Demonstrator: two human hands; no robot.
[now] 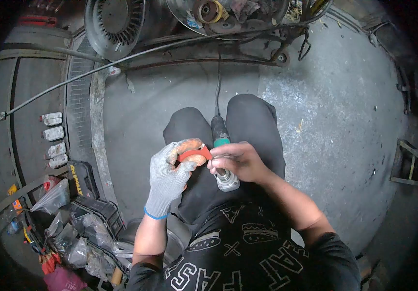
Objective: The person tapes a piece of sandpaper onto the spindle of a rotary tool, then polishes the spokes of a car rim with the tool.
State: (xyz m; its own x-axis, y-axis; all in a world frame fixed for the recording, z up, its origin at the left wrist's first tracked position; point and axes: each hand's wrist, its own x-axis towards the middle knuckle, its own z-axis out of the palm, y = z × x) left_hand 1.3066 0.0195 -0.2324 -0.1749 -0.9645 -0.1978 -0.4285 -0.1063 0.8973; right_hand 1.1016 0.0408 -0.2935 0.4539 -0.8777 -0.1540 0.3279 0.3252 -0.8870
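My left hand (pixel 166 170), in a grey knit glove with worn orange fingertips, pinches a small curved red piece (pixel 195 154) between thumb and fingers. Bare, my right hand (pixel 240 162) has its fingers closed at the right end of that piece; exactly what the fingertips grip is partly hidden. Beneath my right hand an angle grinder (pixel 222 142) lies across my lap, between the thighs. It has a black body, a teal band and a silver head (pixel 227 183). Its cord (pixel 217 87) runs forward from the far end.
Ahead stand a wheel rim (pixel 117 24) and a round tray (pixel 184 19) holding tape and discs. A long metal rod (pixel 73 80) crosses at front left. Several bottles (pixel 53 134), a black tool case (pixel 83 179) and plastic bags (pixel 53 196) sit at left. A small frame (pixel 407 162) stands right.
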